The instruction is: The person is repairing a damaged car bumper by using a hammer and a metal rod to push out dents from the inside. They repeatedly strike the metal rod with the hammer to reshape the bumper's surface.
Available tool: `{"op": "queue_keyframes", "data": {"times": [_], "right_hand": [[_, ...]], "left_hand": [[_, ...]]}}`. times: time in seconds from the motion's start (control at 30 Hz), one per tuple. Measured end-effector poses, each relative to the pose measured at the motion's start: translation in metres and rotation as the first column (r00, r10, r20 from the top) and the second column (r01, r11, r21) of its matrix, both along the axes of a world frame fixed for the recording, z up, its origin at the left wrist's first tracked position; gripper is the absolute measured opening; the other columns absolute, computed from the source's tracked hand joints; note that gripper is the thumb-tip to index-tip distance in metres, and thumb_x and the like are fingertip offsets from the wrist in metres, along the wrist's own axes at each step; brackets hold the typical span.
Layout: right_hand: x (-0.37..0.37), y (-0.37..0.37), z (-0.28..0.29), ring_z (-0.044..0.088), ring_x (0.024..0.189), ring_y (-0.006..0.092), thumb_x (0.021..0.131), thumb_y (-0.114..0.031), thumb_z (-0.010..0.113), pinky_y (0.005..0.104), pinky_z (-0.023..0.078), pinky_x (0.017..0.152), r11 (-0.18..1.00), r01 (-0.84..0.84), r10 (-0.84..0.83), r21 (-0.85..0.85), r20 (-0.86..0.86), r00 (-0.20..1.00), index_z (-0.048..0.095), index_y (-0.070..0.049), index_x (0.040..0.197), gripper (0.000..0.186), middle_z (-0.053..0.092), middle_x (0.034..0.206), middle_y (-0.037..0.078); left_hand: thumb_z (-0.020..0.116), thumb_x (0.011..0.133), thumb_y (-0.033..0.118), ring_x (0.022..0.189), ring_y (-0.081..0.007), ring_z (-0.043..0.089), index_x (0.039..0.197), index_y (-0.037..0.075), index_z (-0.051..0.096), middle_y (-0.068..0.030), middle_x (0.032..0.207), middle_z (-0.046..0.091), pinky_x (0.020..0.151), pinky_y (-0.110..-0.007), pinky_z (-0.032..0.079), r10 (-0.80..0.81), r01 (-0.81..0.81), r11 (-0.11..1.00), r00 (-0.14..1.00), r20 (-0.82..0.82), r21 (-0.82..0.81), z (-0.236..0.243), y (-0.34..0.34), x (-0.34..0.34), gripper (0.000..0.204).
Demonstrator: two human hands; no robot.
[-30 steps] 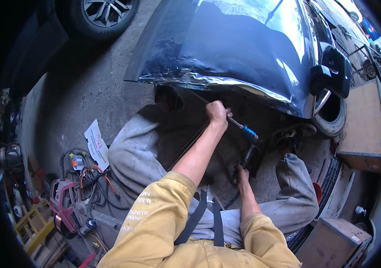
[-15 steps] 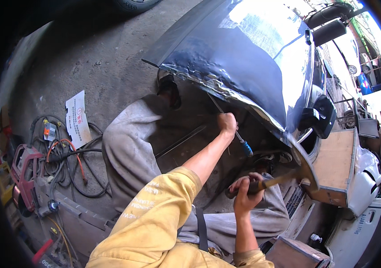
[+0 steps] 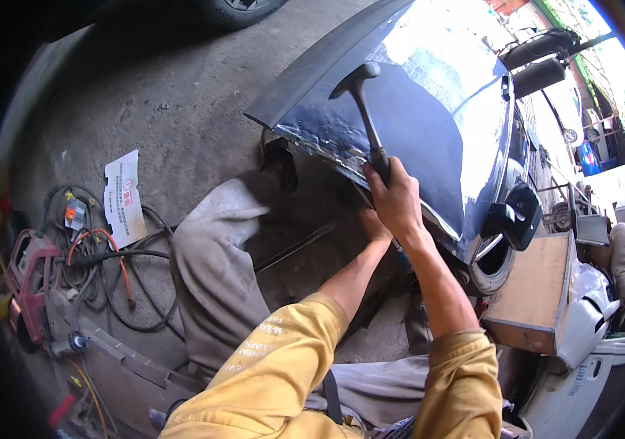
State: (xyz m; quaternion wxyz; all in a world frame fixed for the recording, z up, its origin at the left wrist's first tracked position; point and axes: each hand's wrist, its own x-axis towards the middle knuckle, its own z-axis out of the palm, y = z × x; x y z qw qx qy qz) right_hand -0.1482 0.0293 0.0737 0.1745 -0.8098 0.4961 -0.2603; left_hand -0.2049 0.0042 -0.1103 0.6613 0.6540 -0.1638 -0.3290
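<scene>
My right hand (image 3: pixel 397 196) is closed on the handle of a hammer (image 3: pixel 358 95), holding it up over the lower edge of a dark blue car body panel (image 3: pixel 416 110). The hammer's head is at the upper left of the hand. The panel's edge is crumpled and creased. My left hand (image 3: pixel 375 225) is lower and partly behind the right one, closed on a long metal bar (image 3: pixel 360 192) with a blue handle (image 3: pixel 404 260), which runs up under the crumpled edge. Another thin bar (image 3: pixel 290 247) lies on the concrete by my left leg.
Coiled cables (image 3: pixel 107 271), a white printed sheet (image 3: pixel 124 197) and a pink tool (image 3: pixel 31 274) lie at left. A car wheel (image 3: pixel 239 11) is at the top. A wooden box (image 3: pixel 528 289), white body parts (image 3: pixel 576 388) and a tyre (image 3: pixel 492 271) crowd the right.
My right hand has risen from low by my leg, swinging the hammer up and left over the panel's edge. My left hand stays on the bar, slightly lower in the picture as the view shifts.
</scene>
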Motion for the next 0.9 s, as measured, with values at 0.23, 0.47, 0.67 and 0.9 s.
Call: {"op": "queue_keyframes", "data": {"times": [0.23,0.47,0.67,0.9], "right_hand": [[-0.01,-0.004,-0.021,0.063,0.063,0.0403,0.092,-0.019,0.068,0.0425,0.048,0.057,0.986,-0.043,0.061,-0.161,0.105,0.993,0.053,0.0,0.09,0.024,0.062,0.068,0.021],[0.025,0.003,0.028,0.041,0.051,0.0151,0.092,-0.021,0.07,0.0322,0.041,0.049,0.996,0.013,0.015,-0.093,0.292,0.956,0.054,0.0,0.087,0.027,0.053,0.059,0.012],[-0.006,0.002,-0.011,0.057,0.062,0.0456,0.09,-0.02,0.07,0.0427,0.045,0.053,0.985,-0.072,0.063,-0.159,-0.066,0.996,0.052,-0.002,0.089,0.025,0.058,0.063,0.02],[-0.009,0.014,0.027,0.056,0.057,0.0457,0.091,-0.027,0.069,0.0452,0.045,0.051,0.994,0.094,-0.087,-0.063,0.113,0.99,0.05,-0.002,0.084,0.032,0.057,0.062,0.022]], "left_hand": [[0.067,0.085,0.027,0.068,-0.0253,0.071,0.087,0.002,0.066,-0.0103,0.067,0.068,0.056,-0.036,0.051,0.017,-0.02,0.998,0.998,-0.055,-0.059,0.005,0.0,-0.002,0.025],[0.067,0.084,0.024,0.065,-0.0249,0.07,0.078,0.0,0.065,-0.0115,0.064,0.067,0.055,-0.037,0.05,0.043,-0.047,0.997,0.997,-0.059,-0.064,0.002,-0.003,0.007,0.025],[0.066,0.083,0.022,0.062,-0.0245,0.07,0.071,-0.001,0.065,-0.0125,0.061,0.066,0.053,-0.037,0.049,0.029,-0.039,0.996,0.992,-0.119,-0.08,0.009,0.001,0.002,0.027],[0.066,0.082,0.02,0.059,-0.0241,0.069,0.062,-0.003,0.064,-0.0137,0.058,0.065,0.052,-0.037,0.048,-0.021,0.0,0.993,0.984,-0.177,-0.121,0.009,0.012,0.0,0.03]]}}
